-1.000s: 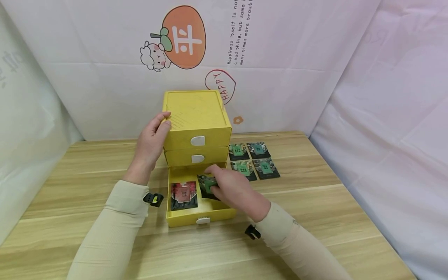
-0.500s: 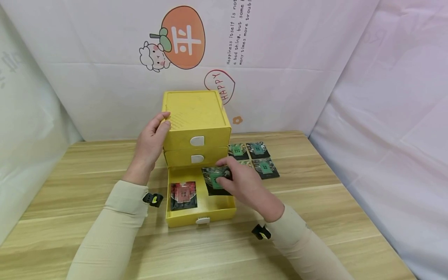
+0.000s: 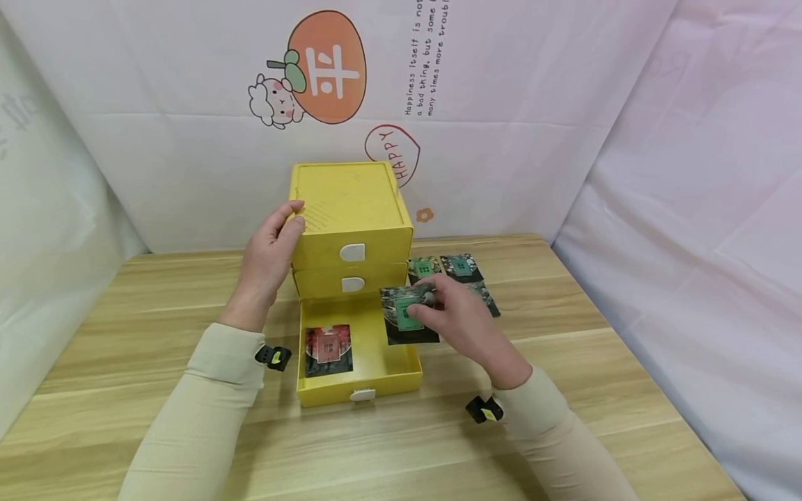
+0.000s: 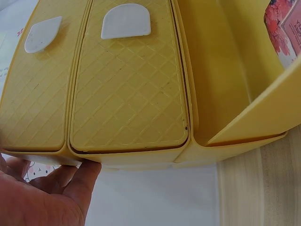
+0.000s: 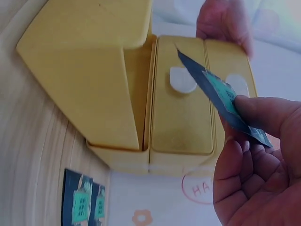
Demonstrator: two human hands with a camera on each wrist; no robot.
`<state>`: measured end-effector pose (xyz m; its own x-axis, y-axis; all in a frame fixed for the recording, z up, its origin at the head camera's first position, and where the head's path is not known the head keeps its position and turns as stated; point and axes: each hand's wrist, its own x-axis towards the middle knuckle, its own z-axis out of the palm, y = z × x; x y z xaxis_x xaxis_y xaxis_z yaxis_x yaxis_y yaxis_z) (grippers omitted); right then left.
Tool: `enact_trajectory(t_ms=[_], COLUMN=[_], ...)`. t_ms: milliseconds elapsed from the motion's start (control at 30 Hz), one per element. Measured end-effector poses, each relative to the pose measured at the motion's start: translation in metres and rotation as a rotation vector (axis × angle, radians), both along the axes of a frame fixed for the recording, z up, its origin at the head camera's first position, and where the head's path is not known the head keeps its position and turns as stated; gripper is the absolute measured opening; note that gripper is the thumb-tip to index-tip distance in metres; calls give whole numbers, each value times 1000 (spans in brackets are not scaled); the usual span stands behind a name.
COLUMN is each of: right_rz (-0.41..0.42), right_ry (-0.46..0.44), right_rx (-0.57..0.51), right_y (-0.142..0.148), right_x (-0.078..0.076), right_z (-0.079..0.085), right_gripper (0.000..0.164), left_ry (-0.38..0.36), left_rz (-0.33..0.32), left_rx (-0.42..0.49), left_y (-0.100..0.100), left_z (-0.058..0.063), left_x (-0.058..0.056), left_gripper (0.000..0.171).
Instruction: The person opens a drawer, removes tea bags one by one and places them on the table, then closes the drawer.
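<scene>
With the left hand resting open against the yellow drawer box, the right hand pinches a green card above the open bottom drawer's right edge, best carried flat toward the cards on the surface.

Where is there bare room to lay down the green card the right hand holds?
Right hand pinches the green card over the open bottom drawer; its right half is bare beside the red card. The table is bare nearer the person. Right of the yellow drawer box, green cards crowd.
</scene>
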<state>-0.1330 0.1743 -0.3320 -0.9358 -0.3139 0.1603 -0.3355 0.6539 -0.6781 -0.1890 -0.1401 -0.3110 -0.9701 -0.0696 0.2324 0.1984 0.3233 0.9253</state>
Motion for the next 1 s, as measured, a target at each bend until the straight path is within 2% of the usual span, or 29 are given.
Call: enact_trajectory(t_ms=[333, 567, 733, 1000], right_rz=[-61, -104, -129, -103], right_ry=[-113, -126, -177, -230], right_rx=[-119, -63, 2, 97], right_y=[33, 48, 54, 60], right_x=[-18, -24, -27, -29], right_z=[-9, -19, -26, -37], right_gripper=[26, 42, 42, 42], left_ry=[0, 1, 0, 1], left_rz=[-2, -4, -5, -3], left_rx=[3, 1, 8, 5], left_y=[0, 1, 1, 1], left_z=[1, 1, 1, 1], left_x=[0, 0, 0, 1], left_gripper=[55, 56, 55, 56])
